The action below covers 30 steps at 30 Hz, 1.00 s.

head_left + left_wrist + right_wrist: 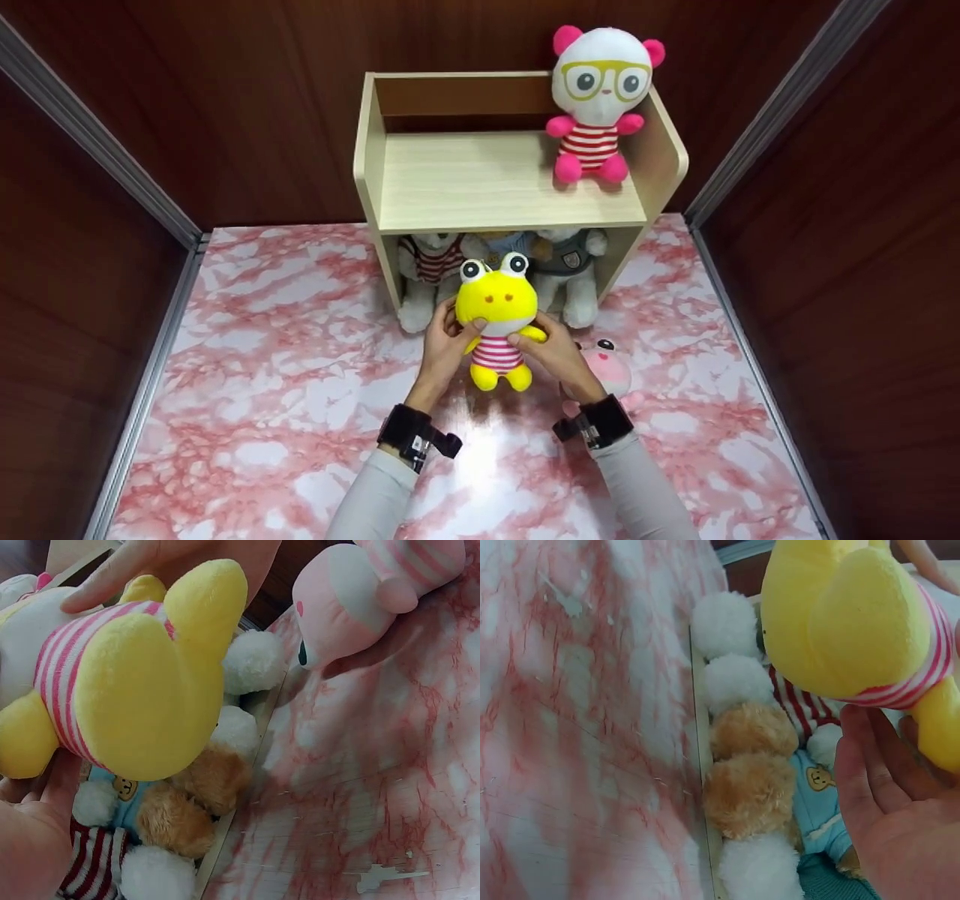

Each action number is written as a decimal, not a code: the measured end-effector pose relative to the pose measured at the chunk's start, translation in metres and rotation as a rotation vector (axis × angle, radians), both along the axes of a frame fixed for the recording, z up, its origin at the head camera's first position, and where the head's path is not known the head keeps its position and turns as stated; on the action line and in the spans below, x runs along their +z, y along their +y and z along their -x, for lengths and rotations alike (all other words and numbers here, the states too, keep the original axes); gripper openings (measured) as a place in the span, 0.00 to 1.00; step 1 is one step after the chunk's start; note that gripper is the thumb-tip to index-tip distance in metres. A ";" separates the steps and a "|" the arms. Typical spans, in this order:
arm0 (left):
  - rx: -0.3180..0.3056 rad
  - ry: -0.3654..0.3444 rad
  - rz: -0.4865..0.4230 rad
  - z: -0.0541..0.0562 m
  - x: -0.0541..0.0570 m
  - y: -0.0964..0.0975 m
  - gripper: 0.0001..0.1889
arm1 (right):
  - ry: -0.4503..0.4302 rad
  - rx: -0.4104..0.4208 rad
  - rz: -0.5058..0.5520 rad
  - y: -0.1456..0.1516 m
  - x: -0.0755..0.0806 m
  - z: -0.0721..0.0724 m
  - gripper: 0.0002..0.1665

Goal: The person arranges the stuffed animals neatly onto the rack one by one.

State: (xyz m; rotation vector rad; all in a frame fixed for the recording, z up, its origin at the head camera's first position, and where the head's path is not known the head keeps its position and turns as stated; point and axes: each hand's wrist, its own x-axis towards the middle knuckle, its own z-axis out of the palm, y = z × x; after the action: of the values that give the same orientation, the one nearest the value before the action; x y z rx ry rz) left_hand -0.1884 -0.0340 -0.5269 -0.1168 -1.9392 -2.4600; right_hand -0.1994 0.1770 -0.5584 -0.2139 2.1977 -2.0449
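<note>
A yellow plush frog (496, 300) with bulging white eyes and a pink-striped body hangs upright in front of the shelf, held between both hands. My left hand (445, 341) grips its left side in the head view, thumb on the front near the chin. From the other side my right hand (556, 351) holds it, thumb on the striped belly beside a yellow arm. Both wrist views show the frog's yellow feet and striped body close up. A pink plush toy (606, 371) lies on the floor, partly hidden behind my right wrist.
A pale wooden shelf (480, 180) stands against the back wall. On its upper board sits a white-and-pink plush panda (592, 142) at the right. Several plush bears fill the lower compartment, among them a brown one (750, 791). Dark panels enclose the marbled floor (285, 390).
</note>
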 end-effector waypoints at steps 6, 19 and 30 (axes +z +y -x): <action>0.011 0.012 0.019 0.009 -0.011 0.001 0.32 | -0.017 -0.043 -0.029 -0.004 0.000 0.002 0.26; -0.087 0.109 -0.038 0.012 -0.031 -0.007 0.40 | 0.016 -0.092 -0.077 -0.001 0.007 0.009 0.21; -0.012 0.101 -0.051 0.011 -0.052 -0.020 0.25 | 0.179 -0.082 -0.020 -0.001 0.054 0.007 0.19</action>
State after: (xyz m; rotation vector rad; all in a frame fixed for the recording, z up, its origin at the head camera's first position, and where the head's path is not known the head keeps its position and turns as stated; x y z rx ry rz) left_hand -0.1992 -0.0543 -0.5784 -0.2485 -1.8407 -2.4566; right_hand -0.2066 0.1758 -0.5042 -0.3226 2.3669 -2.1213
